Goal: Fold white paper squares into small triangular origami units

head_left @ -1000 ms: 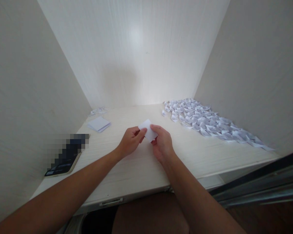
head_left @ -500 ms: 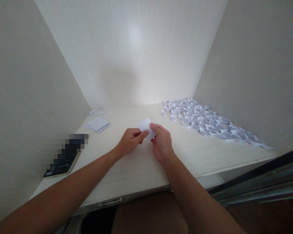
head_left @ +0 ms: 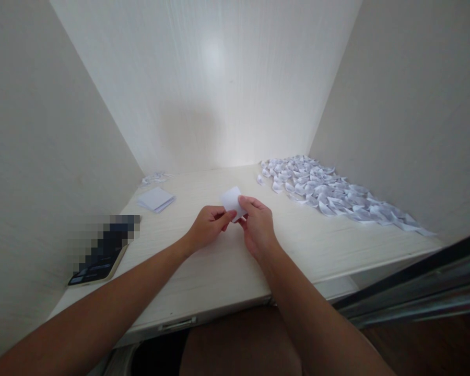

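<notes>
I have left hand (head_left: 206,228) and right hand (head_left: 260,225) pinching paper (head_left: 231,198), likely to steady it; left of the fingers lies a stack (head_left: 155,198), presumably handy.

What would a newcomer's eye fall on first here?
Probably the mass of folded-looking white pieces spread along the right side of the desk. Next comes the small white paper that the left hand and right hand hold near the middle. A dark device, partly pixelated, sits beside the left wall.

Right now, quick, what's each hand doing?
Left hand: closed, holding a small white paper at its lower edge.
Right hand: closed, holding the same paper by its right side.
</notes>
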The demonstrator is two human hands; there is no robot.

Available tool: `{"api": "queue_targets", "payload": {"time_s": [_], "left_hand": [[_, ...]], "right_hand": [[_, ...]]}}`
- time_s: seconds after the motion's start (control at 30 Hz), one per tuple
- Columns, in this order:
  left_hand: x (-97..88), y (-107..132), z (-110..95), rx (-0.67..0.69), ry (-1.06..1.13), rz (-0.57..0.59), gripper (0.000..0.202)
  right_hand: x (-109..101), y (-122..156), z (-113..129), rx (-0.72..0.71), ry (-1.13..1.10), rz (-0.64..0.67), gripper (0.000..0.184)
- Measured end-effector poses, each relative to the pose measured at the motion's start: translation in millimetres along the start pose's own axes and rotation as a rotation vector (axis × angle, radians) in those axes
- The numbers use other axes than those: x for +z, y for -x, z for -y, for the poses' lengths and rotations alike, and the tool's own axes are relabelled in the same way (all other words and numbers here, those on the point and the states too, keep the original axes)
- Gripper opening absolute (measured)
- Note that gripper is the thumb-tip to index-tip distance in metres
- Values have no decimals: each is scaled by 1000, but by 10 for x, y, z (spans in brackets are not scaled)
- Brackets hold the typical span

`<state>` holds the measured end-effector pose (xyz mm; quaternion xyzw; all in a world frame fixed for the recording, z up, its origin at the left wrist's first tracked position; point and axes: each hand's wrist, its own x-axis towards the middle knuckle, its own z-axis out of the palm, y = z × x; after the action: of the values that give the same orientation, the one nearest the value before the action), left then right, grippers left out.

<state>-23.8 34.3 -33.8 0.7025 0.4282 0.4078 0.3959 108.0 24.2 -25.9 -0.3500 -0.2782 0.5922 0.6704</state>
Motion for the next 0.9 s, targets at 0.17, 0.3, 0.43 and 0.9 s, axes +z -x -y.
{"api": "queue_targets", "payload": {"time_s": [0.17, 0.3, 0.43, 0.9], "left_hand": [[-34, -10, 35, 13, -24, 34, 49], [-64, -18, 25, 58, -47, 13, 44], [-52, -25, 10, 98, -35, -84, 36], [-86, -27, -41, 235, -124, -31, 36]], "right_hand": [[-10, -2, 27, 21, 32, -3, 21], [-54, -42, 88, 20, 112, 33, 20], [-119, -75, 150, 10, 210, 112, 23], [-241, -129, 262, -159, 532, 454, 24]]}}
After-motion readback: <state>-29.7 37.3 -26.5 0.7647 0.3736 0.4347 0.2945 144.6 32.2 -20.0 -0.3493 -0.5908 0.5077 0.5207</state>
